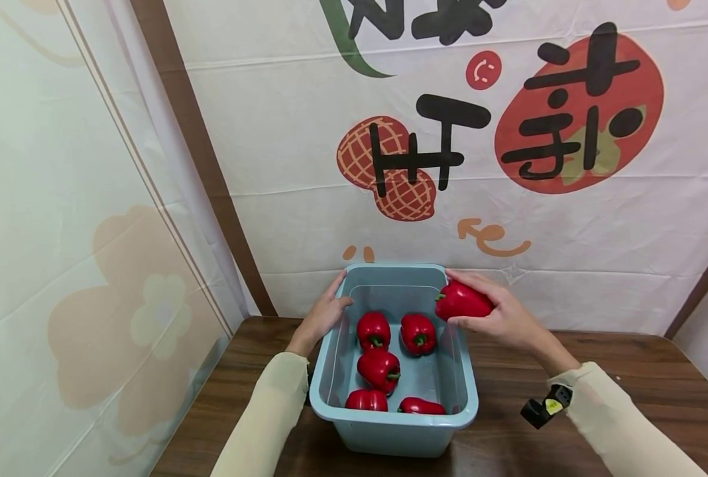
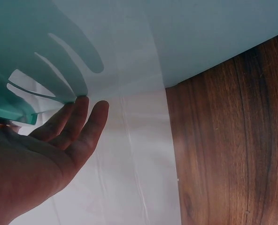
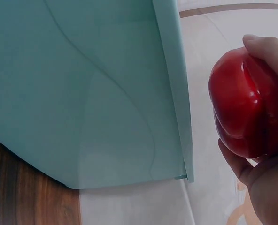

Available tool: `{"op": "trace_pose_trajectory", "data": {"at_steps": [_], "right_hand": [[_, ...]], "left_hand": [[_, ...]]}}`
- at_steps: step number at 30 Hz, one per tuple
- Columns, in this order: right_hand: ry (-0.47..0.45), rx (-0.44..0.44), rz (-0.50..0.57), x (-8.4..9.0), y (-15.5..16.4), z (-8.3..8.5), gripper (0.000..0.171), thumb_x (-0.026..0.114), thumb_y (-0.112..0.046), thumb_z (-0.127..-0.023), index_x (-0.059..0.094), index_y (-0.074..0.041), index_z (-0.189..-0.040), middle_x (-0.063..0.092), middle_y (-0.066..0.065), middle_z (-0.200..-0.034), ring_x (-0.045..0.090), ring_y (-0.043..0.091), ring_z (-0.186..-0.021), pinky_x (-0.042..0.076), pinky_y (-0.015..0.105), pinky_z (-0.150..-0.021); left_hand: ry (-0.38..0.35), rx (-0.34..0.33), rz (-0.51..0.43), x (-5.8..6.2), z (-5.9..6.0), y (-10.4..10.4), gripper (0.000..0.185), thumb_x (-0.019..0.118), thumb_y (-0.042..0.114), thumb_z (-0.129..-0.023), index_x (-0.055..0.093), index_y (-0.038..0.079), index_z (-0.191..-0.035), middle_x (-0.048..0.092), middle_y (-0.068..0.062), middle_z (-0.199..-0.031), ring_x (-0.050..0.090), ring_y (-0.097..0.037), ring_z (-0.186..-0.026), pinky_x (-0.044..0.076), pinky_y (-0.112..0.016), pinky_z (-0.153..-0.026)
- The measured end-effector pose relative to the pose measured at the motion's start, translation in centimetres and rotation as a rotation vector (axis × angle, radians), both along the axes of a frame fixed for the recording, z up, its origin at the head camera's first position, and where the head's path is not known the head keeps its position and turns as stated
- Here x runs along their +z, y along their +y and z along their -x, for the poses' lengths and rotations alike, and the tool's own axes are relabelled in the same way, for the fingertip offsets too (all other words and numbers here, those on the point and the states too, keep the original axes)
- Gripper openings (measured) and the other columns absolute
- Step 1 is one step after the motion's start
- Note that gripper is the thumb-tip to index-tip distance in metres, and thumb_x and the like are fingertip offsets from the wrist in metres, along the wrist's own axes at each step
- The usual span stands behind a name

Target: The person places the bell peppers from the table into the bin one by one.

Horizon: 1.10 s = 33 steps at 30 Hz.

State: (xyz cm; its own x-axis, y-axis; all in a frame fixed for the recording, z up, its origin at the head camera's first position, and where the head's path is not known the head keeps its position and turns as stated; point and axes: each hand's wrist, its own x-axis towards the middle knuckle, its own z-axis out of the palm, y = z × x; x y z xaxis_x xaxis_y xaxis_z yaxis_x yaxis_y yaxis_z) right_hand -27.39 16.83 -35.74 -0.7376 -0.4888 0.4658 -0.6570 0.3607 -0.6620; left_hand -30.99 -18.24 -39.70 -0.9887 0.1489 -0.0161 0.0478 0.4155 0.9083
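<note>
Five red peppers already lie in the blue tub (image 1: 330,391) on the wooden table (image 1: 598,384), and a sixth red pepper (image 1: 463,301) is gripped in the right hand (image 1: 503,315) over the far right rim, while the left hand (image 1: 324,315) rests open-fingered on the far left rim, so it looks nearly done.

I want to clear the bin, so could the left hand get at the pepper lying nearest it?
Probably yes: the left hand rests on the bin's rim, holding nothing, and the nearest red pepper lies uncovered just below in the open-topped bin.
</note>
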Motion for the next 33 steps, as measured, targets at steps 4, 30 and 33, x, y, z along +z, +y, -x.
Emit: {"op": "trace_pose_trajectory", "data": {"at_steps": [4, 30, 33], "right_hand": [[0.001, 0.009, 0.0, 0.0, -0.1, 0.0, 0.078, 0.081, -0.017, -0.081, 0.044, -0.02, -0.15, 0.049, 0.006, -0.142, 0.047, 0.029, -0.121, 0.057, 0.031, -0.078], [-0.028, 0.092, -0.001, 0.3, -2.6, -0.4, 0.078, 0.081, -0.021, -0.081, 0.045, -0.026, -0.149, 0.052, 0.007, -0.136, 0.051, 0.028, -0.116, 0.058, 0.033, -0.078], [-0.032, 0.106, -0.001, 0.3, -3.0, -0.4, 0.078, 0.082, -0.021, -0.08, 0.045, -0.027, -0.149, 0.053, 0.007, -0.137, 0.05, 0.029, -0.118, 0.058, 0.033, -0.079]], "left_hand": [[-0.002, 0.006, 0.001, 0.0, 0.0, 0.1, 0.067, 0.043, 0.025, -0.099, 0.015, 0.034, -0.159, 0.023, -0.008, -0.164, 0.036, -0.039, -0.139, 0.036, -0.07, -0.103], [-0.01, 0.015, -0.008, 0.1, 0.0, 0.1, 0.066, 0.042, 0.023, -0.1, 0.016, 0.036, -0.159, 0.023, -0.006, -0.164, 0.037, -0.039, -0.139, 0.037, -0.07, -0.102], [-0.011, 0.014, -0.015, 0.1, -0.1, 0.1, 0.066, 0.042, 0.023, -0.1, 0.016, 0.036, -0.159, 0.023, -0.006, -0.163, 0.037, -0.039, -0.139, 0.038, -0.07, -0.101]]}}
